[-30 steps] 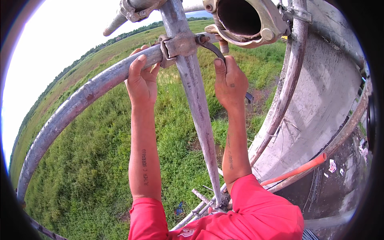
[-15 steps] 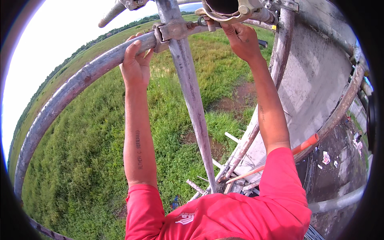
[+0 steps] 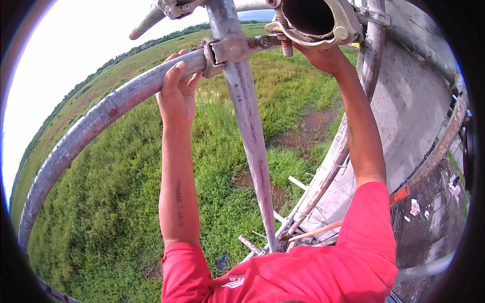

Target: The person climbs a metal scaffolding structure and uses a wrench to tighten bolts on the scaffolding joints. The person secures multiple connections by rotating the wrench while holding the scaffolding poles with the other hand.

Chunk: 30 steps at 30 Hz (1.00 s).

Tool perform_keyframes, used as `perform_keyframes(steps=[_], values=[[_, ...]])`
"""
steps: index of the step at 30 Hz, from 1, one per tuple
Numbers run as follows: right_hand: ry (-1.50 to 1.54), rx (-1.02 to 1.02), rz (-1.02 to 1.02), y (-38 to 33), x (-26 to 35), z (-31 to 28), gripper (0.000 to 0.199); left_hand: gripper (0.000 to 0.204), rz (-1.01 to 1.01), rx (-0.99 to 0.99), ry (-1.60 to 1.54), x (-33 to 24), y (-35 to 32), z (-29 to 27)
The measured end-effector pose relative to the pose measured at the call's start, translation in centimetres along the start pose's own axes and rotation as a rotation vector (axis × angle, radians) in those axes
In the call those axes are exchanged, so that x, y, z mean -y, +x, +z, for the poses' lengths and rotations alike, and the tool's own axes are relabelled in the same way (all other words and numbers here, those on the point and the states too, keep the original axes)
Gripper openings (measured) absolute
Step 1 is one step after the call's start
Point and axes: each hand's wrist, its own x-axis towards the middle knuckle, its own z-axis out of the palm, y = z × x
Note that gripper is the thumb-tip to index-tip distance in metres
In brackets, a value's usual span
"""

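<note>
My left hand [image 3: 178,98] is closed round the end of a grey metal scaffold tube [image 3: 108,108], thumb on the near side and fingertips showing over the top. Just right of it, a scaffold coupler [image 3: 227,49] clasps an upright tube [image 3: 245,111] where the two tubes meet. My right hand [image 3: 326,58] is raised under a second, larger coupler [image 3: 348,34] with a threaded bolt [image 3: 286,44]. That coupler sits round an open tube end [image 3: 309,17]. The fingers of my right hand are hidden behind the coupler, so their grip does not show.
A grey concrete wall [image 3: 404,101] rises on the right, with a rusty pole [image 3: 371,60] before it. An orange pipe [image 3: 400,195] sticks out beside my right sleeve. Far below lie grass [image 3: 116,202] and muddy patches [image 3: 303,132]. Another tube with a clamp [image 3: 174,7] hangs at upper left.
My right hand has moved right and slipped further behind the larger coupler, hiding its fingers. My left hand keeps its hold on the tube. The whole view has shifted slightly.
</note>
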Motion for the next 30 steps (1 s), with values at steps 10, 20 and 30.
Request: perform_keyframes(steps=[10, 20, 30], values=[[-0.056, 0.101, 0.174, 1.4, -3.5, 2.6, 0.043, 0.046, 0.028, 0.008, -0.028, 0.2, -0.1, 0.3], [-0.099, -0.436, 0.575, -3.3, 11.8, 7.5, 0.058, 0.046, -0.020, -0.024, -0.024, -0.2, 0.0, 0.4], [0.601, -0.648, 0.561, -6.3, 8.3, 6.8, 0.077, 0.045, -0.060, -0.010, -0.073, -0.5, 0.2, 0.3]])
